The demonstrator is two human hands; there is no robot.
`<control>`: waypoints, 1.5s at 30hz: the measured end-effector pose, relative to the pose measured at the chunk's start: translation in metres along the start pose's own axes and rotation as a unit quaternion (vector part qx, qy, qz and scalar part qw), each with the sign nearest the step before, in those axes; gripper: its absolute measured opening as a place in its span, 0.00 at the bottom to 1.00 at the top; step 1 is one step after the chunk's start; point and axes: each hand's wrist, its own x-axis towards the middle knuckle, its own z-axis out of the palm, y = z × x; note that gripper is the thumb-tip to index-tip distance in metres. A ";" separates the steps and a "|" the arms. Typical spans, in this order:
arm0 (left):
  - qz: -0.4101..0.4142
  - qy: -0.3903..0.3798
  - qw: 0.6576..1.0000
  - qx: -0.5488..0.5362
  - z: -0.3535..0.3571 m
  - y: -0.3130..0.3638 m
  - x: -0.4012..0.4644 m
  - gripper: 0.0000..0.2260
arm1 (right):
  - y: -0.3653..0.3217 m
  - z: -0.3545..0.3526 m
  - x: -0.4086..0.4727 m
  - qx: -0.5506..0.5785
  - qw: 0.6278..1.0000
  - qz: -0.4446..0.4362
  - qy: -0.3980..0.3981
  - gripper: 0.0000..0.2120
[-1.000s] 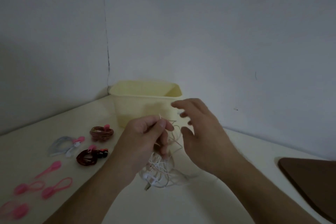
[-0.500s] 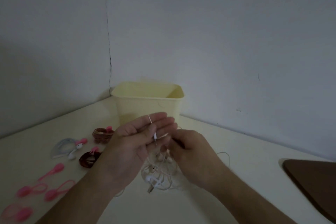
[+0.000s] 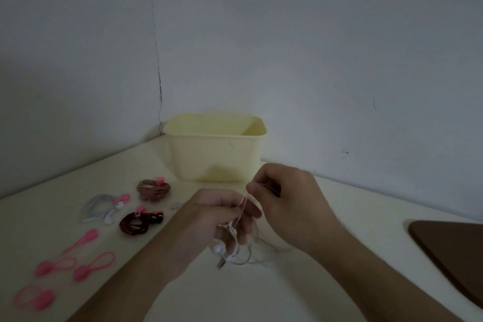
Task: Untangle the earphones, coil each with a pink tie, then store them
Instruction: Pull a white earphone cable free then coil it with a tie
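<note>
Both hands are working the white earphones, a tangle just in front of the yellow bin. Left hand has its fingers curled round the cable bundle; right hand pinches a thin strand taut between them. Risk: pulling that strand hard likely cinches the knot instead of freeing it. Dim light, and the hands cover the knot, so the cable's routing is unreadable.
</note>
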 end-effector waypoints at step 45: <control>0.079 0.188 0.978 -0.045 0.008 0.005 -0.006 0.11 | -0.014 0.034 -0.021 -0.035 0.995 -0.004 -0.098 0.20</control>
